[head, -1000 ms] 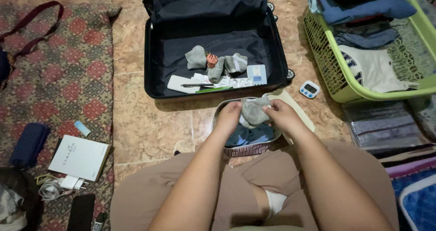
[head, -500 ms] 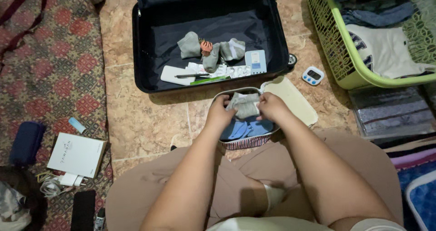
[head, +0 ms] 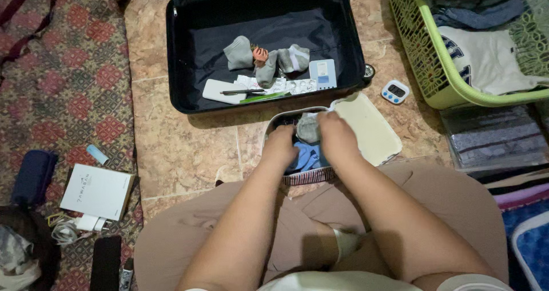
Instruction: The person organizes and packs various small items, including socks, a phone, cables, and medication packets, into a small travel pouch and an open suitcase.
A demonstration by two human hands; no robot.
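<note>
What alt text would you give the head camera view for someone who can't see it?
A seated person's left hand and right hand press a grey sock into a small open pouch holding blue fabric, on a tiled floor. Ahead lies an open black suitcase with rolled socks, papers and a pen; a green laundry basket stands at right.

Your left hand (head: 281,146) and right hand (head: 334,135) are covering much of the small pouch (head: 303,175), so its contents are mostly hiding; only a grey sock (head: 309,128) and blue cloth (head: 307,155) are peeking out between them. Your fingertips are sinking out of sight inside. At 12 o'clock, the suitcase (head: 189,68) lid is running off the top edge. At 2 o'clock, the green basket (head: 426,68) is getting cut by the frame. At 8 o'clock, the dark bundle (head: 17,256) is slipping past the left edge, too dim to identify.
</note>
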